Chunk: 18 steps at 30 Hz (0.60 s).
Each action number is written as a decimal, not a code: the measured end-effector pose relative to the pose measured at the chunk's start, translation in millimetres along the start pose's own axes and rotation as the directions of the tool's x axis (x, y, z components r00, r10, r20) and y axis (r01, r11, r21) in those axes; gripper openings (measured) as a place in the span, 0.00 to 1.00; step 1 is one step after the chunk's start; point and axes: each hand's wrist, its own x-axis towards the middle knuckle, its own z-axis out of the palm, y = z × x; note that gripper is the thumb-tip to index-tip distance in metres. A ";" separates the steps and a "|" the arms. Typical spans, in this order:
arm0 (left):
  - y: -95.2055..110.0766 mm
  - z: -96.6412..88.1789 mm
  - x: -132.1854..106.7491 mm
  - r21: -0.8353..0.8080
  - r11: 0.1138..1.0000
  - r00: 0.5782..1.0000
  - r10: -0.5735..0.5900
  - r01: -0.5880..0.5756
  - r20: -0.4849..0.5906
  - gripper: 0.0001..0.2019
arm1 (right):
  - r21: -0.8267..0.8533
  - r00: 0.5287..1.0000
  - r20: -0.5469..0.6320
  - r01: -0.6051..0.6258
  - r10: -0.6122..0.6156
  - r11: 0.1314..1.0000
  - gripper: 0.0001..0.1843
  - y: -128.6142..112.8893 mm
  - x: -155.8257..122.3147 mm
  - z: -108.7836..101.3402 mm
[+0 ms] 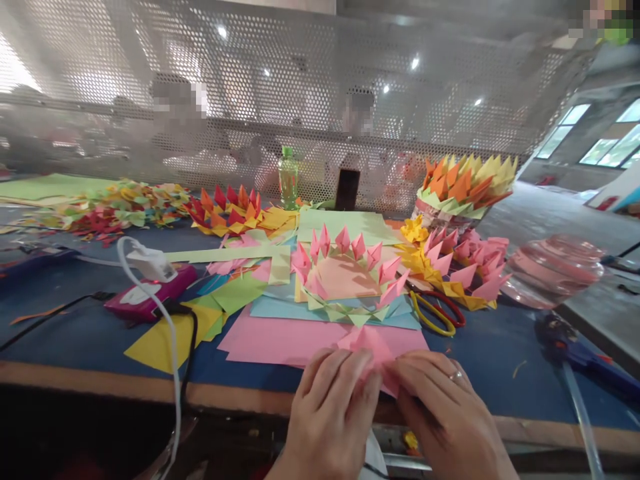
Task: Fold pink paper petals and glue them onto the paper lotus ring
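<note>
Both hands meet at the table's front edge over a folded piece of pink paper (369,341), its point showing above the fingers. My left hand (333,400) has its fingers bent and pressed on the paper's left side. On the right side my right hand (445,407), with a ring on one finger, pinches the same paper. Pink sheets (280,343) and a light blue sheet (280,308) lie flat just beyond. Upon them rests a ring of folded paper (350,308), light green at the base with upright pink petals.
Yellow-and-red-handled scissors (440,320), a glue gun (585,353) and coiled clear pink tape (555,267) lie right. Left are a magenta power strip (150,293), cables and paper scraps (125,207). A bottle (288,180), phone (347,189) and perforated metal screen (300,80) stand behind.
</note>
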 end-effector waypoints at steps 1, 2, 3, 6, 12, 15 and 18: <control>-0.3 1.3 -0.6 0.017 1.000 1.000 0.001 -0.001 0.005 0.15 | -0.027 1.000 -0.010 0.015 -0.016 1.000 0.10 0.4 -0.1 2.2; -0.4 2.3 -1.3 0.029 1.000 1.000 0.002 -0.003 0.007 0.15 | -0.041 1.000 0.000 0.029 -0.029 0.999 0.10 0.5 -0.4 4.1; -0.6 3.0 -2.0 0.034 0.999 1.000 0.006 -0.006 0.006 0.15 | -0.048 0.999 0.019 0.038 -0.038 0.998 0.10 0.4 -0.9 5.5; -2.4 4.0 -3.6 -0.002 1.000 1.000 0.021 -0.021 0.012 0.14 | -0.048 0.995 0.083 0.050 -0.046 0.998 0.12 -0.4 -2.4 7.4; -9.0 -3.1 -4.4 -0.128 0.990 0.989 -0.049 0.067 0.139 0.15 | 0.022 0.994 0.108 -0.005 0.002 1.000 0.11 2.8 -4.1 3.6; -9.2 -8.5 -7.0 -0.173 0.980 0.985 -0.071 0.099 0.157 0.15 | -0.001 0.995 0.094 -0.015 0.015 1.000 0.13 8.1 -6.4 0.7; -7.2 -12.7 -10.7 -0.207 0.971 0.980 -0.082 0.119 0.181 0.15 | -0.022 0.990 0.141 0.027 -0.024 0.999 0.19 12.1 -6.7 -1.9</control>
